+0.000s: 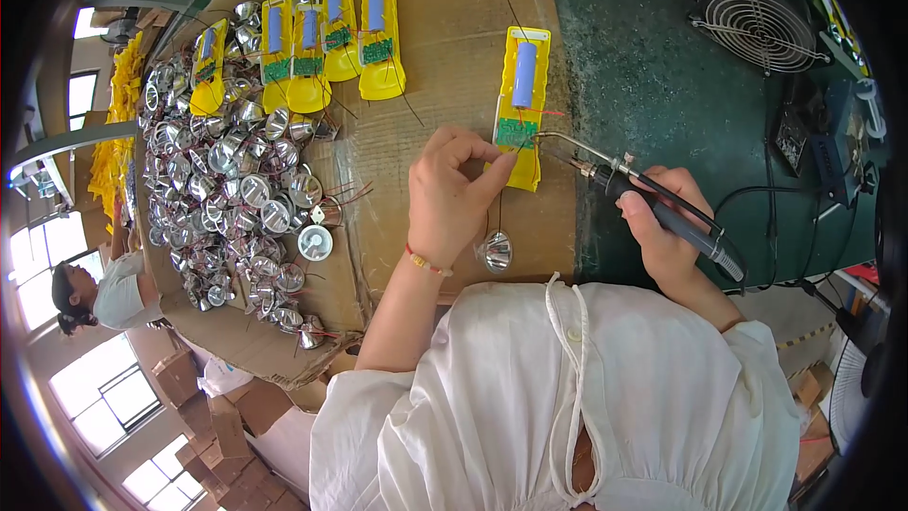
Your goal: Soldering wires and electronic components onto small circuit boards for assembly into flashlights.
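A yellow plastic housing (531,170) lies on the cardboard in front of me, with a blue cylindrical battery (524,76) and a green circuit board (515,132) in it. My left hand (452,185) pinches a thin wire over the lower end of this housing, thumb and forefinger together. The wire runs down to a silver reflector cup (497,252) below the hand. In my right hand (673,227) is a soldering iron (653,205), with a curved thin metal tube (572,144) beside its tip. The tube's end reaches the board's right edge.
Many silver reflector cups (227,156) with wires are heaped in a cardboard tray at left. Several yellow housings with batteries (381,38) lie beyond them. A fan with a wire guard (761,28) stands back right. Cables (774,189) cross the green table. A person (113,293) is far left.
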{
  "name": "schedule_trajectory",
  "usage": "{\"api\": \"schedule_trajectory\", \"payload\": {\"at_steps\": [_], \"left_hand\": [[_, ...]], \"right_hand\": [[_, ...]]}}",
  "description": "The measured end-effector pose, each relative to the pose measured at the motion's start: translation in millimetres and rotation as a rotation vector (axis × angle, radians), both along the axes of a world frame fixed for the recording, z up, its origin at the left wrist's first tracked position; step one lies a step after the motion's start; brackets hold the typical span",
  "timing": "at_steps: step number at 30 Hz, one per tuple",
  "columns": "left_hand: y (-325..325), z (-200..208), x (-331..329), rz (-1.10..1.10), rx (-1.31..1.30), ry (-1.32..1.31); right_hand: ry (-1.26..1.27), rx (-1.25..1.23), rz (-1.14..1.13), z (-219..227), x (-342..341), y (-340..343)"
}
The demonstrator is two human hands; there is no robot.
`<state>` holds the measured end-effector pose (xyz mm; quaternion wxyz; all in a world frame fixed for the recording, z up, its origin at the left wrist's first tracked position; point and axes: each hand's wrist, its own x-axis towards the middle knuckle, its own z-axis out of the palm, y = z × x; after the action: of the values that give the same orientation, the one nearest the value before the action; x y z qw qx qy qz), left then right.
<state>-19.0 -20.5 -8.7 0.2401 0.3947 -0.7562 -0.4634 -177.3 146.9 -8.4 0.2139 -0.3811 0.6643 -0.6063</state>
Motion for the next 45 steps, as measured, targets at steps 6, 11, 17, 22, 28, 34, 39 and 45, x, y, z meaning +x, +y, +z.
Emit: {"api": "schedule_trajectory", "payload": {"at_steps": [6,11,17,22,28,34,39,45], "left_hand": [[-1,9,-4,0.064,-0.001,-0.037],[-4,16,-8,0.094,0.128,-0.114],[-12,16,-8,0.038,0.096,-0.248],[-15,15,-6,0.003,0.134,-0.237],[-21,20,-7,-0.028,0.228,-0.276],[-23,23,-11,-0.035,0.287,-0.256],[-21,18,-5,-0.015,0.363,-0.138],[-62,45,-118,-0.303,-0.138,-0.462]], "right_hand": [[-0.039,-0.055,0.047,0,3,-8],[-0.055,-0.015,0.058,1,5,-13],[-0.120,0.035,0.044,0,8,-18],[-0.156,0.022,0.041,-8,7,-16],[-0.165,-0.007,-0.048,-4,7,-12],[-0.189,0.049,-0.010,0,-5,0],[-0.167,-0.064,-0.105,1,-22,15],[-0.291,-0.072,-0.293,-19,-49,33]]}}
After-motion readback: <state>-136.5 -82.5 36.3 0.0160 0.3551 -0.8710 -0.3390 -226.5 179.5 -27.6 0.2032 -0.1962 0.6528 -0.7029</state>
